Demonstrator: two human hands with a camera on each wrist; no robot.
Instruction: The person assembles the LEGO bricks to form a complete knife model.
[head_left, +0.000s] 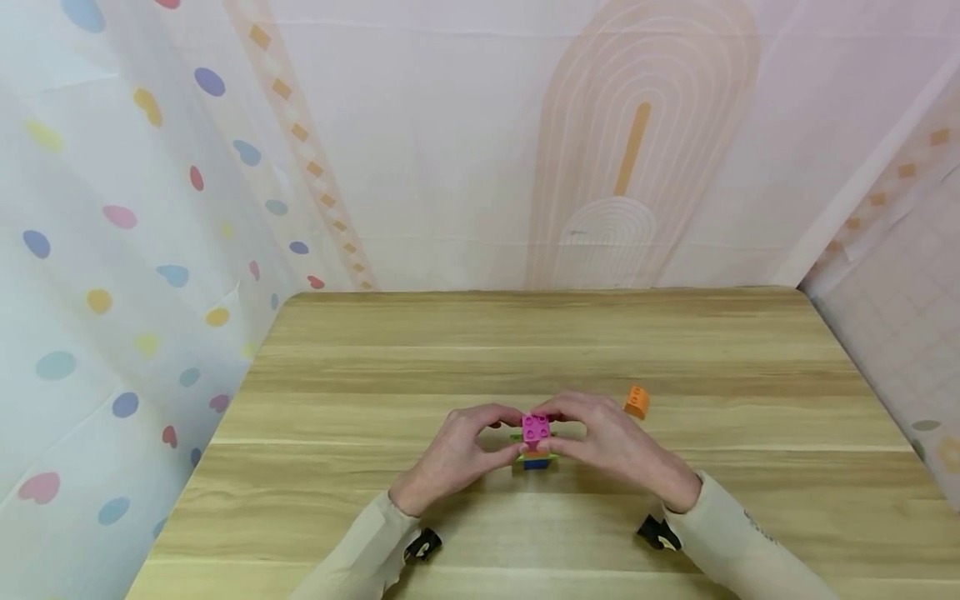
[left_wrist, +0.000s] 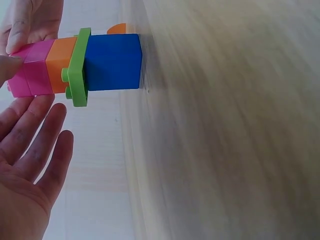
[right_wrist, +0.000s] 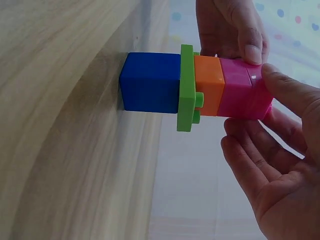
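Observation:
A small tower of toy building bricks stands upright on the table in front of me. At its base is a blue brick (left_wrist: 112, 62), with a wider light-green plate (right_wrist: 186, 90) on it, then an orange brick (right_wrist: 207, 85). Pink bricks (head_left: 536, 427) in two layers form the top, studs facing up. My left hand (head_left: 457, 454) pinches the pink part from the left between thumb and fingers. From the right, my right hand (head_left: 607, 433) grips the same pink part; its lower fingers are spread beside the tower in the right wrist view.
A loose orange brick with a curved side (head_left: 637, 403) lies on the wooden table (head_left: 450, 358), just beyond my right hand. Patterned curtains (head_left: 442, 150) hang along the table's back and sides. Black wrist-worn pieces (head_left: 424, 544) show below both cuffs.

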